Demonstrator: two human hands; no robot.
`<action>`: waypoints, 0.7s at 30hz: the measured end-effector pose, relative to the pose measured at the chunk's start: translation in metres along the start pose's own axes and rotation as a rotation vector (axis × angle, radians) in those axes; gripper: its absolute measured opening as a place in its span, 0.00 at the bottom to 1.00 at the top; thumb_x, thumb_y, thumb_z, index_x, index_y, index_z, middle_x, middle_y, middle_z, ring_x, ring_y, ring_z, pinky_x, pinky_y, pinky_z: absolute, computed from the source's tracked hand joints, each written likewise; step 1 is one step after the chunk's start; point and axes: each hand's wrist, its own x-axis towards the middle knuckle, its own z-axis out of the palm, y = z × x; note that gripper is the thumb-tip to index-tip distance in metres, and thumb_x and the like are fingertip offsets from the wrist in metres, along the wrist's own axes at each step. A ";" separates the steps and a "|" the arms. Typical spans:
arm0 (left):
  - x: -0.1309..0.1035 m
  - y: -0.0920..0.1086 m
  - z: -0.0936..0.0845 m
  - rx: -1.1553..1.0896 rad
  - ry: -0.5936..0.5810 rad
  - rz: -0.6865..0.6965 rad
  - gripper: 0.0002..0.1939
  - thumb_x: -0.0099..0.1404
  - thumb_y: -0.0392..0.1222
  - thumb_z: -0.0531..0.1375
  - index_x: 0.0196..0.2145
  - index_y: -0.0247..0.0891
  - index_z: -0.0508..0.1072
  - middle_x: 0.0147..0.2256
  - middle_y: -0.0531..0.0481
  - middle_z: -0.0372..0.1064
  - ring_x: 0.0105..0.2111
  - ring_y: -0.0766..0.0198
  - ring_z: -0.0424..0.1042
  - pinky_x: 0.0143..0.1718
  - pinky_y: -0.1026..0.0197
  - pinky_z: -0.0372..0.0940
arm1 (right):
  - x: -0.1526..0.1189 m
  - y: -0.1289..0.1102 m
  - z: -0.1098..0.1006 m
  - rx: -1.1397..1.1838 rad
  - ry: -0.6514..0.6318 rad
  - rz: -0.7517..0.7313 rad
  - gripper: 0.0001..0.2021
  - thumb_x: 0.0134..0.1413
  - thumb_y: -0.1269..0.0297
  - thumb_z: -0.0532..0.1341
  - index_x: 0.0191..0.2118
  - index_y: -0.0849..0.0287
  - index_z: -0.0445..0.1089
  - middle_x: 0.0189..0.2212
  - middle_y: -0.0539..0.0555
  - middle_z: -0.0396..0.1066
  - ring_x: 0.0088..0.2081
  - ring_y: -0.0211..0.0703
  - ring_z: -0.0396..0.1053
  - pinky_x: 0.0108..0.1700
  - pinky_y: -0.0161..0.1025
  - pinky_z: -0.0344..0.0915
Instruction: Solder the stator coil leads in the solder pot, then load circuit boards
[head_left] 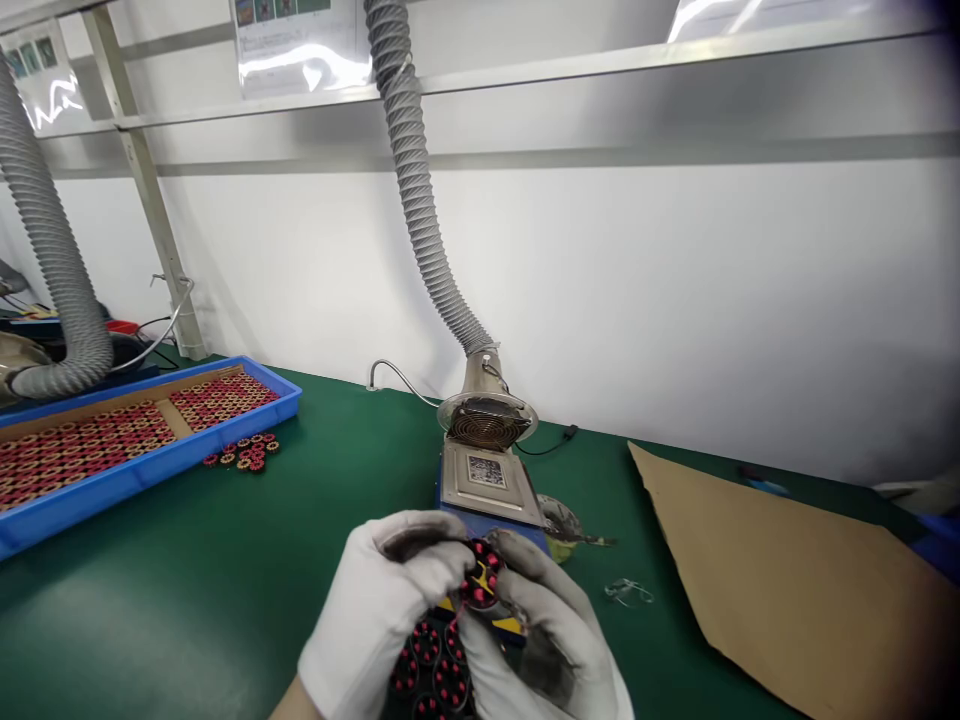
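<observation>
Both my hands wear white gloves with dark-stained fingers. My left hand (pixel 397 590) and my right hand (pixel 555 625) meet at the lower middle, fingers closed on one small round black part (pixel 482 578) with pink-red segments, which looks like a motor stator. Several similar parts with thin wire loops (pixel 450 682) lie just below, partly hidden by the gloves. Right behind my hands stands a low blue device with a metal top plate (pixel 491 485) bearing a printed label. The hands cover its front.
A flared exhaust hood (pixel 487 415) on a grey hose hangs over the device's rear. At left, a blue tray (pixel 150 482) holds many red-and-tan ring parts, with a loose pile (pixel 246 452) beside it. Cardboard (pixel 787 570) and a wire scrap (pixel 628 592) lie at right.
</observation>
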 end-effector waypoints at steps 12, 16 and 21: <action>-0.005 0.002 -0.002 -0.040 0.075 0.053 0.08 0.49 0.32 0.63 0.30 0.36 0.75 0.29 0.50 0.74 0.30 0.66 0.71 0.32 0.71 0.66 | -0.004 0.002 -0.005 0.070 -0.160 0.123 0.17 0.35 0.78 0.67 0.33 0.49 0.72 0.40 0.51 0.71 0.42 0.47 0.68 0.46 0.44 0.64; -0.001 -0.004 -0.005 -0.207 0.180 0.091 0.09 0.50 0.37 0.64 0.32 0.37 0.73 0.28 0.52 0.73 0.30 0.67 0.70 0.33 0.69 0.65 | -0.005 0.002 -0.008 0.115 -0.176 0.194 0.18 0.32 0.79 0.69 0.32 0.50 0.72 0.40 0.53 0.71 0.43 0.49 0.68 0.46 0.45 0.65; -0.002 0.001 -0.008 -0.077 0.008 0.076 0.11 0.54 0.42 0.62 0.36 0.35 0.73 0.34 0.48 0.73 0.38 0.61 0.70 0.40 0.65 0.64 | -0.007 0.004 -0.004 0.128 -0.198 0.157 0.18 0.34 0.78 0.68 0.33 0.51 0.72 0.40 0.53 0.71 0.43 0.48 0.68 0.45 0.42 0.66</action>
